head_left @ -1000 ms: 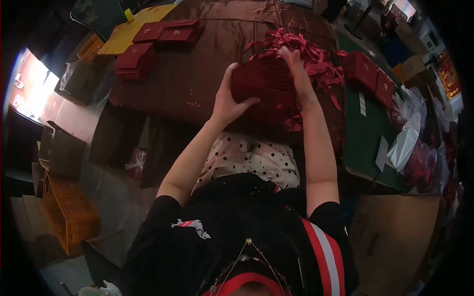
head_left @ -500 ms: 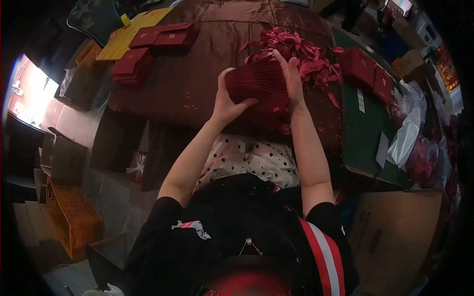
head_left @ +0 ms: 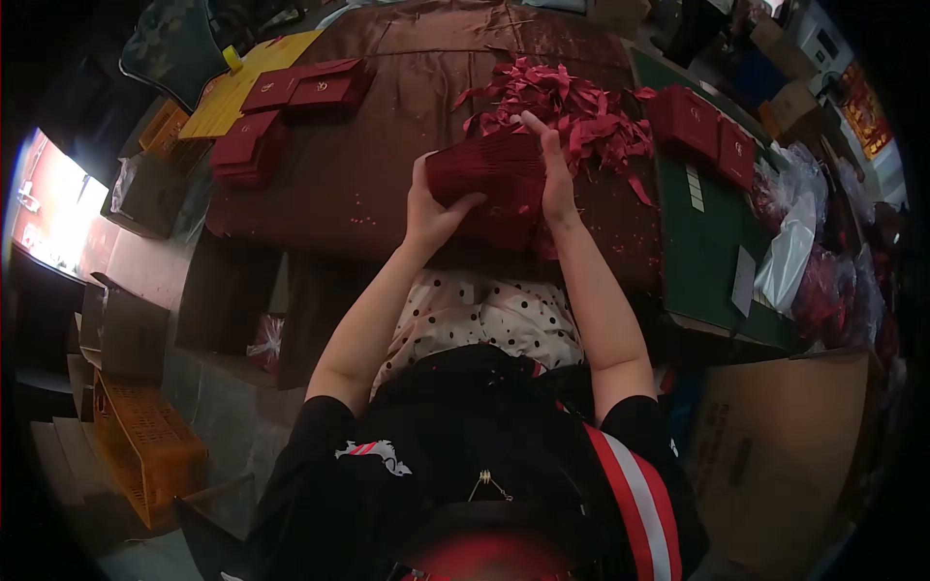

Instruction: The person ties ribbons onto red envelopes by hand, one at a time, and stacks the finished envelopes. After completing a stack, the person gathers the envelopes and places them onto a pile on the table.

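Between my two hands is a stack of dark red envelopes (head_left: 487, 172), held above the near part of the brown-covered table. My left hand (head_left: 432, 205) grips its left side, thumb across the near face and fingers behind. Along the right side presses my right hand (head_left: 554, 182), its fingers pointing up and away. The envelopes' upper edges show as many thin layers. Just beyond my right hand lies a heap of cut red ribbon pieces (head_left: 572, 111).
More red envelope piles lie at the table's far left (head_left: 247, 150) and on a green board (head_left: 712, 232) at right, near clear plastic bags (head_left: 785, 257). A yellow sheet (head_left: 247, 82) is at far left. Orange crates (head_left: 155, 441) and cardboard boxes (head_left: 775, 445) stand on the floor.
The stack has been squeezed into a tighter, more even block and sits slightly left and lower in view. Both hands still hold its sides. The whole view has shifted a little.
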A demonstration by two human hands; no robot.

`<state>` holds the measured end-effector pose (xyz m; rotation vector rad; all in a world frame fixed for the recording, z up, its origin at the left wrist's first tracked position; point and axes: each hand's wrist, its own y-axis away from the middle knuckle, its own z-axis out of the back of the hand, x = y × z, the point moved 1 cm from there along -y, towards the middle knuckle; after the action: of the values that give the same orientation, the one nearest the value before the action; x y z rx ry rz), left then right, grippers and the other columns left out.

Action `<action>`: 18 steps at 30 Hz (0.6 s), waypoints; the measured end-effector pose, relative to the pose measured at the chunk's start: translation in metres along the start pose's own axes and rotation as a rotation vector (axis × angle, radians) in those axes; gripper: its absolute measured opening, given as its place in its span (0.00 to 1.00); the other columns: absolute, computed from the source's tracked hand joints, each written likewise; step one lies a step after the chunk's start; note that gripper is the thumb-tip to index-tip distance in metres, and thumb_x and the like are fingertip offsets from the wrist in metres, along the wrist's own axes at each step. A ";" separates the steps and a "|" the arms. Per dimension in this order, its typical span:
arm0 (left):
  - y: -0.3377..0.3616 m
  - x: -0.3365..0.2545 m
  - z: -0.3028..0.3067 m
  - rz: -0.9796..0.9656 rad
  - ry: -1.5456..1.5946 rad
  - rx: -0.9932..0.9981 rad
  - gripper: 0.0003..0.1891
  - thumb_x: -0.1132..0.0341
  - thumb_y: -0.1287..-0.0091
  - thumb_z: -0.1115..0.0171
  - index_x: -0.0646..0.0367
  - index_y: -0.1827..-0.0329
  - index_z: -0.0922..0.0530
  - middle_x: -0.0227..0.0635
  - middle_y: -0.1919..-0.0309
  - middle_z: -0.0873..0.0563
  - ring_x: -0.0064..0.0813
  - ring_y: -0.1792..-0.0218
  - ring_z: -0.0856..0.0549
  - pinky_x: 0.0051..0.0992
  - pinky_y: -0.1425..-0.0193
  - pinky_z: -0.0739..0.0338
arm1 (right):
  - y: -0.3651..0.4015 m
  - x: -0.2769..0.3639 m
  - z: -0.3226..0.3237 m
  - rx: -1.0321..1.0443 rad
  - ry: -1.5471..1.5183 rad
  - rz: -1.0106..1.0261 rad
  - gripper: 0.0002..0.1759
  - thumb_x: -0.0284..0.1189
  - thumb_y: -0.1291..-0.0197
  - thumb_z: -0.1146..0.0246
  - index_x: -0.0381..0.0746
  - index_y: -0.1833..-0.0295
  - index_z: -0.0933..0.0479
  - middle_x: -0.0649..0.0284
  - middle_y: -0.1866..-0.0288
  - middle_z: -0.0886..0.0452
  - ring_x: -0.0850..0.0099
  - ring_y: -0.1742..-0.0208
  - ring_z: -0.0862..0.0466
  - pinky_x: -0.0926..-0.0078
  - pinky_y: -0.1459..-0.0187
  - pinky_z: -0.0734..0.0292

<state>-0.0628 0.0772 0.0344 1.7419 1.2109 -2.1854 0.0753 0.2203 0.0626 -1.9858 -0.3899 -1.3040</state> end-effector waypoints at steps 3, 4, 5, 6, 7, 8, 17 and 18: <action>-0.008 -0.015 0.005 0.049 0.043 -0.007 0.35 0.73 0.46 0.19 0.61 0.38 0.30 0.40 0.49 0.14 0.30 0.47 0.13 0.30 0.40 0.18 | 0.000 0.008 0.005 -0.157 0.179 0.018 0.34 0.52 0.20 0.48 0.32 0.27 0.30 0.55 0.29 0.26 0.66 0.26 0.29 0.68 0.25 0.38; -0.013 -0.024 0.009 0.104 0.068 -0.014 0.33 0.74 0.45 0.19 0.62 0.39 0.29 0.39 0.50 0.13 0.30 0.48 0.13 0.30 0.41 0.18 | 0.005 0.013 0.008 -0.160 0.182 0.024 0.34 0.52 0.20 0.48 0.32 0.27 0.30 0.55 0.29 0.26 0.66 0.26 0.29 0.68 0.25 0.38; -0.018 -0.032 0.015 0.168 0.169 -0.041 0.30 0.75 0.46 0.19 0.63 0.41 0.26 0.39 0.50 0.13 0.30 0.48 0.13 0.31 0.41 0.18 | 0.011 0.019 0.014 -0.231 0.191 0.050 0.30 0.46 0.22 0.44 0.32 0.29 0.29 0.56 0.31 0.24 0.68 0.28 0.27 0.70 0.28 0.34; -0.025 -0.042 0.024 0.227 0.168 -0.020 0.31 0.75 0.47 0.19 0.63 0.41 0.25 0.39 0.49 0.13 0.31 0.48 0.13 0.31 0.41 0.17 | 0.014 0.024 0.023 -0.300 0.200 0.077 0.26 0.40 0.23 0.39 0.31 0.31 0.28 0.57 0.33 0.22 0.69 0.30 0.25 0.72 0.31 0.30; -0.030 -0.053 0.034 0.288 0.166 0.000 0.31 0.75 0.47 0.19 0.63 0.40 0.25 0.39 0.49 0.13 0.31 0.48 0.13 0.32 0.41 0.17 | 0.015 0.029 0.031 -0.342 0.178 0.132 0.22 0.34 0.25 0.36 0.31 0.34 0.26 0.58 0.36 0.19 0.71 0.34 0.21 0.73 0.35 0.26; -0.033 -0.064 0.044 0.387 0.133 0.018 0.31 0.73 0.47 0.19 0.64 0.39 0.24 0.39 0.49 0.12 0.31 0.48 0.13 0.32 0.41 0.18 | 0.018 0.033 0.038 -0.343 0.180 0.130 0.22 0.34 0.25 0.36 0.31 0.34 0.26 0.58 0.36 0.19 0.71 0.34 0.21 0.73 0.35 0.26; -0.030 -0.117 0.051 0.628 0.298 0.465 0.30 0.75 0.50 0.21 0.65 0.42 0.22 0.36 0.52 0.12 0.29 0.51 0.13 0.30 0.40 0.20 | 0.030 0.099 0.002 0.114 -0.228 -0.396 0.24 0.42 0.23 0.41 0.36 0.33 0.26 0.59 0.39 0.17 0.71 0.39 0.17 0.73 0.38 0.24; -0.031 -0.115 0.047 0.623 0.305 0.488 0.30 0.75 0.50 0.21 0.65 0.42 0.22 0.36 0.52 0.12 0.29 0.51 0.13 0.30 0.40 0.20 | 0.044 0.112 -0.012 0.182 -0.361 -0.581 0.27 0.43 0.24 0.40 0.36 0.30 0.28 0.59 0.38 0.18 0.72 0.38 0.18 0.73 0.38 0.24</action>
<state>-0.0760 0.0246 0.1502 2.2864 0.0802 -1.9551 0.1433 0.1669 0.1470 -2.0212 -1.2883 -1.1714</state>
